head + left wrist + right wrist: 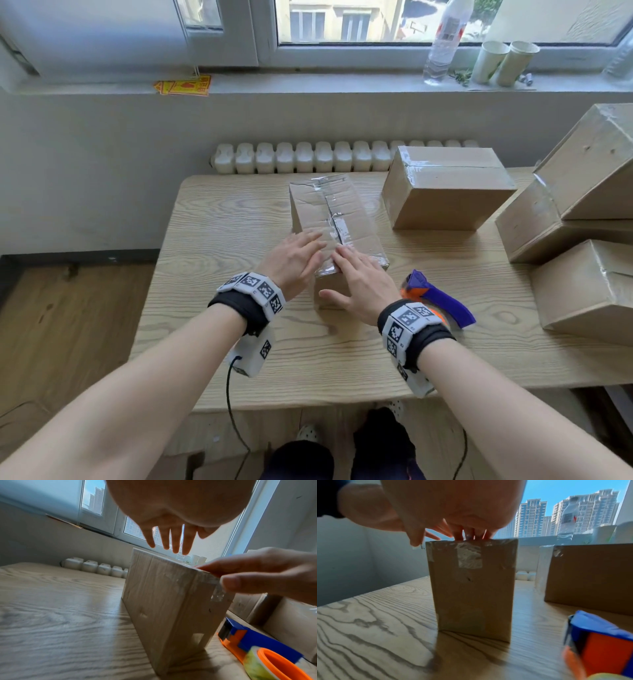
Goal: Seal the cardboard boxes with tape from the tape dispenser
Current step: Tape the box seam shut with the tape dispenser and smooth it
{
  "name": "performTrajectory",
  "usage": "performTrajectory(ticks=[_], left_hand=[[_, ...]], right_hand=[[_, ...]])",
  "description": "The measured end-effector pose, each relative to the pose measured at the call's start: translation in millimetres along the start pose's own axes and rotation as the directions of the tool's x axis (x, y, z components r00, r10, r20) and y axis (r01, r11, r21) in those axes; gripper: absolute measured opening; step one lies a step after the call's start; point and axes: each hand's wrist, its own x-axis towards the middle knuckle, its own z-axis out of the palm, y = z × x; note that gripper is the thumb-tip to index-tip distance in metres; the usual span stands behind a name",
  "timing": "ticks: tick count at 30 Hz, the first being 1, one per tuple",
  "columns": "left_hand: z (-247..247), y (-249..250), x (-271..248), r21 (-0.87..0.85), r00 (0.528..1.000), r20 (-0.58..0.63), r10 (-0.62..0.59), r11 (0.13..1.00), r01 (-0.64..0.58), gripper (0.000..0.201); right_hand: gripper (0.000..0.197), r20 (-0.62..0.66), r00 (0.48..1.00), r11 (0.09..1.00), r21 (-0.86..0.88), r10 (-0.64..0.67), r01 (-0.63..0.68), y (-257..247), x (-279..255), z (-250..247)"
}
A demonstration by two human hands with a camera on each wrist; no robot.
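A narrow cardboard box (334,219) stands in the middle of the wooden table (212,240), clear tape running along its top seam and down its near end (469,557). My left hand (298,255) lies with straight fingers on the near left part of the box top (154,588). My right hand (359,277) presses flat on the near right part, its thumb spread down by the box's near end. The blue and orange tape dispenser (435,298) lies on the table just right of my right wrist, also in the wrist views (254,643) (597,642). Neither hand holds it.
A taped cardboard box (445,188) sits at the back right of the table. Three more boxes (575,219) are stacked along the right edge. A water bottle (445,41) and two paper cups (503,61) stand on the windowsill. A white radiator (308,157) runs behind the table.
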Motion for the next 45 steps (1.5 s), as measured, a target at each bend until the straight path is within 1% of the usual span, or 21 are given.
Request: performTrajectory(ticks=[2, 3, 5, 7, 9, 10, 14, 19, 21, 24, 26, 28, 30, 32, 33, 36, 39, 41, 42, 44, 45], left_hand=[[-3, 2, 11, 0.065, 0.988, 0.152, -0.035, 0.998, 0.025, 0.048], [-3, 2, 17, 0.104, 0.979, 0.2, -0.05, 0.994, 0.03, 0.048], [-3, 4, 26, 0.171, 0.959, 0.274, -0.071, 0.985, 0.025, 0.049], [-1, 4, 36, 0.222, 0.94, 0.334, -0.068, 0.975, -0.009, 0.049], [-1, 4, 45, 0.269, 0.924, 0.379, -0.058, 0.962, -0.05, 0.049], [-1, 3, 50, 0.287, 0.917, 0.394, -0.056, 0.956, -0.065, 0.05], [-7, -5, 61, 0.363, 0.918, 0.393, -0.06, 0.927, -0.095, 0.052], [-12, -9, 48, 0.417, 0.925, 0.378, -0.035, 0.899, -0.136, 0.053], [-14, -11, 39, 0.39, 0.932, 0.362, -0.008, 0.91, -0.143, 0.053], [-13, -14, 23, 0.334, 0.936, 0.351, 0.018, 0.932, -0.143, 0.06], [-14, -15, 17, 0.256, 0.936, 0.351, -0.008, 0.963, -0.088, 0.051], [-19, -18, 20, 0.165, 0.949, 0.307, -0.075, 0.986, 0.024, 0.044], [-26, -25, 27, 0.161, 0.949, 0.247, -0.195, 0.974, 0.158, 0.051], [-31, -37, 33, 0.201, 0.918, 0.224, -0.327, 0.937, 0.285, 0.063], [-32, -41, 35, 0.21, 0.902, 0.226, -0.367, 0.923, 0.323, 0.069], [-34, -43, 34, 0.146, 0.89, 0.234, -0.392, 0.919, 0.366, 0.076], [-37, -37, 27, 0.103, 0.878, 0.209, -0.43, 0.903, 0.417, 0.076], [-37, -34, 22, 0.122, 0.868, 0.198, -0.456, 0.89, 0.44, 0.077], [-37, -33, 20, 0.13, 0.863, 0.192, -0.467, 0.884, 0.45, 0.075], [-37, -33, 18, 0.137, 0.851, 0.178, -0.494, 0.869, 0.476, 0.067], [-37, -33, 18, 0.137, 0.84, 0.173, -0.515, 0.857, 0.497, 0.063]], right_hand=[[0.084, -0.092, 0.993, 0.997, -0.013, 0.077, -0.078, -10, 4, 6], [0.085, -0.139, 0.985, 0.994, -0.021, 0.104, -0.108, -14, 6, 10], [0.075, -0.237, 0.964, 0.989, -0.047, 0.124, -0.139, -20, 9, 16], [0.062, -0.31, 0.943, 0.987, -0.058, 0.124, -0.149, -23, 11, 19], [0.054, -0.341, 0.934, 0.989, -0.054, 0.111, -0.137, -22, 12, 19], [0.053, -0.339, 0.935, 0.99, -0.054, 0.105, -0.131, -21, 11, 19], [0.05, -0.312, 0.949, 0.997, -0.034, 0.056, -0.07, -9, 3, 16], [0.056, -0.263, 0.962, 0.997, -0.036, -0.07, 0.063, 25, -13, 12], [0.056, -0.259, 0.963, 0.997, -0.046, -0.075, 0.065, 36, -17, 8], [0.045, -0.333, 0.943, 1.0, -0.006, -0.017, 0.016, 50, -19, 3], [0.036, -0.374, 0.927, 0.999, 0.02, 0.031, -0.025, 57, -21, 4], [0.041, -0.389, 0.92, 0.999, 0.024, 0.048, -0.042, 57, -25, 5], [0.045, -0.43, 0.903, 1.0, -0.002, 0.02, -0.024, 51, -30, 6], [0.046, -0.475, 0.88, 0.999, -0.046, -0.009, -0.015, 44, -35, 7], [0.047, -0.488, 0.873, 0.998, -0.057, -0.01, -0.02, 41, -36, 8], [0.04, -0.511, 0.859, 0.996, -0.078, 0.003, -0.05, 36, -35, 10], [0.031, -0.471, 0.88, 0.994, -0.051, 0.059, -0.094, 34, -33, 9], [0.032, -0.431, 0.897, 0.994, 0.001, 0.103, -0.113, 32, -32, 6], [0.035, -0.404, 0.904, 0.99, 0.059, 0.141, -0.129, 31, -31, 4], [0.046, -0.263, 0.927, 0.956, 0.199, 0.266, -0.218, 25, -30, 3], [0.05, -0.194, 0.929, 0.929, 0.262, 0.315, -0.261, 22, -31, 4]])
